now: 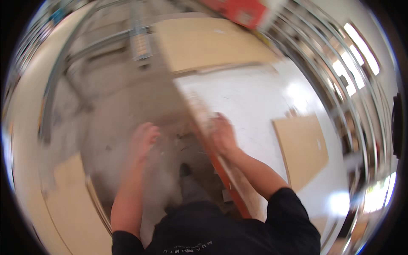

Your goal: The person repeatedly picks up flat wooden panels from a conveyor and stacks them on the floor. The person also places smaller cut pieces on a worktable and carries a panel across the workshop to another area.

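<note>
My right hand (pixel 223 135) rests on the near left edge of a white-topped workbench (pixel 250 91), palm down with its fingers stretched forward; it seems to hold nothing. A worn, wood-coloured strip and an orange-red side (pixel 221 174) run along that bench edge. Out over the floor, apart from the bench, hangs my left hand (pixel 146 138). Motion smears its fingers, so I cannot make out their pose or anything in them. To the right of my right forearm, a cut tan board (pixel 301 151) with an angled corner lies on the white top.
A large tan panel (pixel 216 42) covers the bench's far end, with a red object (pixel 238 10) beyond. Metal rails (pixel 139 36) stand at the far left. More tan boards (pixel 72 204) are at lower left. Metal racks (pixel 340 80) line the right. Grey-brown floor (pixel 123 97) lies left of the bench.
</note>
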`<state>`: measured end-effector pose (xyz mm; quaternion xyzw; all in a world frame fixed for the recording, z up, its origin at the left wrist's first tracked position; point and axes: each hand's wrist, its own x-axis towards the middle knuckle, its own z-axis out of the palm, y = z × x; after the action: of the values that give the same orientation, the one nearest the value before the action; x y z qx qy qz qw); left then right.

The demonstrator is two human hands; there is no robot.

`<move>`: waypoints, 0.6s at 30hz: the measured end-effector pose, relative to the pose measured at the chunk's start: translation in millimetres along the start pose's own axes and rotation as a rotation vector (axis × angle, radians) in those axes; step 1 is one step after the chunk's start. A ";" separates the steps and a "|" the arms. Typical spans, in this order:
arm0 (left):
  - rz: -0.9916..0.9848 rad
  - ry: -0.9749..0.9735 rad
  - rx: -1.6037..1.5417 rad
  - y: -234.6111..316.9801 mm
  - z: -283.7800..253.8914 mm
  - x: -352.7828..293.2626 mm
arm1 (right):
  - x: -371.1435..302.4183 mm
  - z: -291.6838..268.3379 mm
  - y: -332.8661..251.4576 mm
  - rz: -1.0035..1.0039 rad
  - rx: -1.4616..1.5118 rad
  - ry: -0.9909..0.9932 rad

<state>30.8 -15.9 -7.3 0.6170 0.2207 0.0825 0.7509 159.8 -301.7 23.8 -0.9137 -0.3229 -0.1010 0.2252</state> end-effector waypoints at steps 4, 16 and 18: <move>-0.047 -0.006 -0.236 39.8 17.3 151.7 | 0.6 6.7 12.2 -0.039 0.265 0.089; -0.252 0.096 0.006 82.5 80.7 282.2 | -5.9 -11.8 15.9 0.138 0.584 -0.024; -0.283 0.122 0.095 87.5 82.4 276.7 | -0.4 -13.1 16.6 0.159 0.582 -0.059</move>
<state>325.5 40.1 25.0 0.6086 0.3541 0.0027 0.7101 169.6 -319.7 29.4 -0.8358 -0.2720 0.0405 0.4752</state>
